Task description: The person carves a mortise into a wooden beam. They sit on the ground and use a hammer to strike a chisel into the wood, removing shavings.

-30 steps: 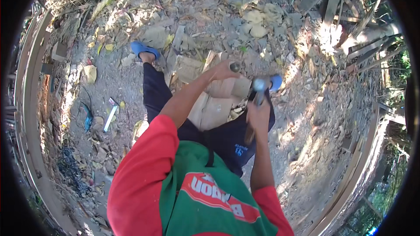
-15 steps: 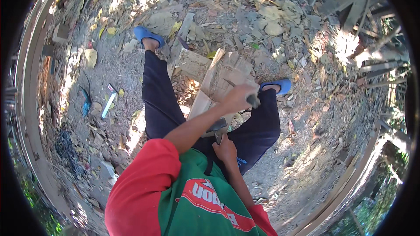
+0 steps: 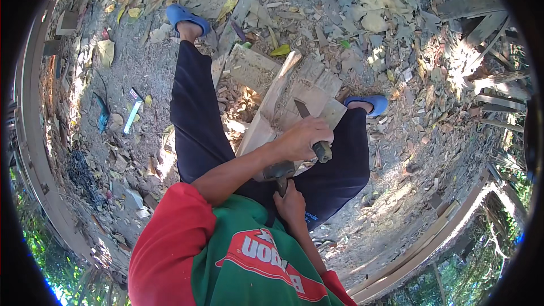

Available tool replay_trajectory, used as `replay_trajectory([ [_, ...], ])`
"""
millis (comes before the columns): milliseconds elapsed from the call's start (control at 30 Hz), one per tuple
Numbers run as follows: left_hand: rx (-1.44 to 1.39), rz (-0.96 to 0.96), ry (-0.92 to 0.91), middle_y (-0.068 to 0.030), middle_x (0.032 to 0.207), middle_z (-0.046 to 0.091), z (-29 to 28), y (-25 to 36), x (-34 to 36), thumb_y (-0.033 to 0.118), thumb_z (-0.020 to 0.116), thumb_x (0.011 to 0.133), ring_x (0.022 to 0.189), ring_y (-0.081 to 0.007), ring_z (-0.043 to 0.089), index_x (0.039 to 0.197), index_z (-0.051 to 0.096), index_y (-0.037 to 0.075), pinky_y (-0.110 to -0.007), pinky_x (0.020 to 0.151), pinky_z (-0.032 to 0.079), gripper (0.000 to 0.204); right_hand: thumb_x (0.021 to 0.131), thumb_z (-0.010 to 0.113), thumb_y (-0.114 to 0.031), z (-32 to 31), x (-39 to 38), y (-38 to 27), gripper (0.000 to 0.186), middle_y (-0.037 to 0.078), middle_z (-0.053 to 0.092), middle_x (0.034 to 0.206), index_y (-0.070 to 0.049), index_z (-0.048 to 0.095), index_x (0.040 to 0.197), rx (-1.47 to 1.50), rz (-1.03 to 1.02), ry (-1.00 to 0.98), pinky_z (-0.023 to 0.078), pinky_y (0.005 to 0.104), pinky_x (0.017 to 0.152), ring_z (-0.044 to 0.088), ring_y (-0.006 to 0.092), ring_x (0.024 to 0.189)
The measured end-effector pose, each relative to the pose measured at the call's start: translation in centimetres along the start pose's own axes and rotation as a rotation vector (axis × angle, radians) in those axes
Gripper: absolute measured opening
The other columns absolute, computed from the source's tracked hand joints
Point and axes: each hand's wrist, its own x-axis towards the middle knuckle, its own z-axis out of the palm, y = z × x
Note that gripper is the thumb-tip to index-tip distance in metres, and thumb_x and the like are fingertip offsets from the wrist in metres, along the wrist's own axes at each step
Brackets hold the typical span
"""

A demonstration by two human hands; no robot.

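A chisel has its blade on the pale wooden pieces between my legs. My left hand is closed round the chisel's dark handle, whose end sticks out below my fingers. Lower down, near my lap, my right hand grips a hammer by its shaft; the hammer's metal head lies just under my left forearm, partly hidden by it. Wood chips and dry leaves lie around the work.
My feet in blue clogs are spread either side. On the left ground are a teal power tool with a cord and a pale straight tool. Planks line the left edge; broken timber is piled at right.
Since a second ago the hammer has come down and leftward toward my lap. My left hand has moved down with the chisel, and more of the wooden pieces shows.
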Motion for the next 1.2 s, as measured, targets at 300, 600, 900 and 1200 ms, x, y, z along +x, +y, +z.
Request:
replay_trajectory([
  [300, 0.008, 0.015, -0.04, -0.0067, 0.09, 0.057, -0.6, 0.0, 0.4, 0.005, 0.071, 0.062, 0.092, -0.0289, 0.053, 0.091, 0.058, 0.007, -0.041, 0.083, 0.041, 0.031, 0.079, 0.065, -0.026, 0.0, 0.0, 0.0, 0.043, 0.027, 0.066, 0.084, -0.003, 0.05, 0.111, 0.01, -0.004, 0.015, 0.051, 0.0545, 0.073, 0.064, 0.0463, 0.081],
  [600, 0.023, 0.001, -0.067, -0.0073, 0.089, 0.056, -0.7, 0.3, 0.4, 0.003, 0.069, 0.061, 0.092, -0.0291, 0.053, 0.091, 0.058, 0.007, -0.04, 0.084, 0.04, 0.033, 0.079, 0.066, -0.026, 0.2, 0.0, 0.3, 0.044, 0.027, 0.066, 0.084, -0.002, 0.049, 0.113, 0.009, -0.027, 0.026, 0.051, 0.0542, 0.073, 0.065, 0.0458, 0.081],
  [900, -0.014, 0.026, -0.01, -0.0089, 0.084, 0.055, -1.2, -0.4, 1.0, 0.007, 0.071, 0.064, 0.088, -0.0308, 0.055, 0.09, 0.058, 0.008, -0.042, 0.08, 0.042, 0.029, 0.078, 0.067, -0.023, 0.1, 0.1, 1.3, 0.036, 0.024, 0.065, 0.078, -0.001, 0.054, 0.103, 0.233, -0.088, 0.023, 0.051, 0.0497, 0.066, 0.066, 0.0416, 0.073],
  [1200, -0.112, 0.016, 0.038, -0.01, 0.078, 0.055, -2.2, -0.5, 1.7, 0.012, 0.071, 0.071, 0.08, -0.0319, 0.055, 0.086, 0.057, 0.006, -0.042, 0.072, 0.043, 0.022, 0.083, 0.069, -0.014, -17.0, -4.9, -0.8, 0.027, 0.001, 0.051, 0.057, -0.001, 0.054, 0.101, 0.798, 0.012, 0.596, 0.038, 0.022, 0.044, 0.05, 0.0082, 0.047],
])
